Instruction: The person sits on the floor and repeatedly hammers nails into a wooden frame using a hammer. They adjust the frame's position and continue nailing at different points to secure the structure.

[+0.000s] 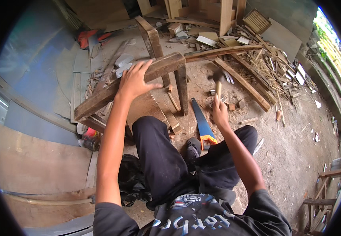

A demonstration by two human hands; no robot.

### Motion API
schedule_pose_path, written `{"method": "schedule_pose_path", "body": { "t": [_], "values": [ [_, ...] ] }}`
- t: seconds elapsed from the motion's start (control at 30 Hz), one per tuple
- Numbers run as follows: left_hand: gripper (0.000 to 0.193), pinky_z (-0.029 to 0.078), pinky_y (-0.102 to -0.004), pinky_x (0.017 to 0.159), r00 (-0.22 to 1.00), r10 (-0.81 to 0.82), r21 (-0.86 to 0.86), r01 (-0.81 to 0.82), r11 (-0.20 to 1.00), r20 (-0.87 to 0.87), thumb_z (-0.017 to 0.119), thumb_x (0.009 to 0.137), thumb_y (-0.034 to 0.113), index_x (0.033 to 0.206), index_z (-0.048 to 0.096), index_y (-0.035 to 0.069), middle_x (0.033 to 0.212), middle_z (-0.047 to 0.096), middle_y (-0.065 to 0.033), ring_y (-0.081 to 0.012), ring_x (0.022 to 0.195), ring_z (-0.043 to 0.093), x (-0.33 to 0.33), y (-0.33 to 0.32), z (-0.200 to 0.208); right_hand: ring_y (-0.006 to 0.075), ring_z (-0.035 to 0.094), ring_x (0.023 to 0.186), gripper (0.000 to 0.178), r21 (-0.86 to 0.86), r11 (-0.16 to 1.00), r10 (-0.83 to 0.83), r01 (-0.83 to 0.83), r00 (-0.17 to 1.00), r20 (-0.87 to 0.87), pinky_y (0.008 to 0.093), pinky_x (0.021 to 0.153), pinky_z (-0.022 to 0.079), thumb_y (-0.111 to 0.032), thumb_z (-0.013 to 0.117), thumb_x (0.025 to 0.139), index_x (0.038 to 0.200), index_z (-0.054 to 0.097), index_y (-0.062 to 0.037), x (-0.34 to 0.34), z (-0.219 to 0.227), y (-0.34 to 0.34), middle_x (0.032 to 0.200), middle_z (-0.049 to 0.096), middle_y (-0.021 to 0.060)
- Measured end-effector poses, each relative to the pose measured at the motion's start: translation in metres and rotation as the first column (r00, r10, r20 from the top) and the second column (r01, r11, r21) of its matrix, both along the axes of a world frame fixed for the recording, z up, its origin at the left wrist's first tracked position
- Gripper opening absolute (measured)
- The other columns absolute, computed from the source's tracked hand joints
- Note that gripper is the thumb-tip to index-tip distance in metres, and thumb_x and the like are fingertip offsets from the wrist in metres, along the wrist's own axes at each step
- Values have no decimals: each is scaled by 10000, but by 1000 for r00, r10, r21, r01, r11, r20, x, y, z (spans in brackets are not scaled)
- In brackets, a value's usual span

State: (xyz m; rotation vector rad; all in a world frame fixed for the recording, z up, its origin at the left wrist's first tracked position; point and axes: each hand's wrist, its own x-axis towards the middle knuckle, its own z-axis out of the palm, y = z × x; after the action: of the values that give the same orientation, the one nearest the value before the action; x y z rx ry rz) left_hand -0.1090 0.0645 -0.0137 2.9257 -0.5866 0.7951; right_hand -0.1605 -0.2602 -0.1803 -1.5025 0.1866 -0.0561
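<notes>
My left hand (136,82) lies at the near side of a thick, worn wooden beam (165,66), its fingers spread and thumb stretched out. The beam slants from lower left to upper right and has a wooden leg (181,89) under its right end. In my right hand (220,111) is a hammer (218,84), gripped by its pale wooden handle, with the dark head pointing away from me and slightly blurred. The hammer is held to the right of the beam, apart from it. A handsaw (200,117) with a blue blade and orange handle lies between my feet.
Long wooden bars (243,83) and a heap of scrap wood (276,72) lie to the far right. Small wood blocks (232,106) are scattered near my right hand. Sheet panels (40,165) stand along the left. A wooden frame (324,192) is at the lower right.
</notes>
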Motion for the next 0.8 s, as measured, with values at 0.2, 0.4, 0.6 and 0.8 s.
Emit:
{"method": "schedule_pose_path", "body": {
  "t": [0.2,0.4,0.6,0.8],
  "values": [
    [809,451,-479,1017,984,175,107,-171,979,-28,746,761,134,1495,415,213,1308,583,-121,-330,1251,555,14,2,-6,372,746,867,514,-828,516,-293,-220,863,-412,471,753,585,-438,524,994,1010,727,34,18,-254,-120,911,730,260],
    [803,406,-492,1072,975,221,143,-215,966,-29,790,759,198,1482,440,192,1324,591,-117,-296,1282,541,18,25,-4,390,650,1150,500,-819,448,-190,-359,857,-480,493,942,523,-365,639,935,1261,613,13,6,-265,-90,1205,677,234],
    [924,315,-522,1156,893,346,102,-388,916,288,884,735,405,1493,426,139,1493,472,-129,-324,1418,399,-4,27,-8,466,518,1239,970,-777,606,129,169,944,305,496,1056,434,-498,806,814,1421,371,122,83,-147,-12,1327,514,342],
    [1068,288,-527,1145,734,544,-666,-169,727,407,916,704,445,1471,336,-19,1498,339,-253,-370,1380,357,-86,155,-61,362,441,1370,1185,-324,945,225,-51,820,527,439,1088,445,-416,937,698,1504,232,90,161,6,107,1469,404,322]
  ]
}}
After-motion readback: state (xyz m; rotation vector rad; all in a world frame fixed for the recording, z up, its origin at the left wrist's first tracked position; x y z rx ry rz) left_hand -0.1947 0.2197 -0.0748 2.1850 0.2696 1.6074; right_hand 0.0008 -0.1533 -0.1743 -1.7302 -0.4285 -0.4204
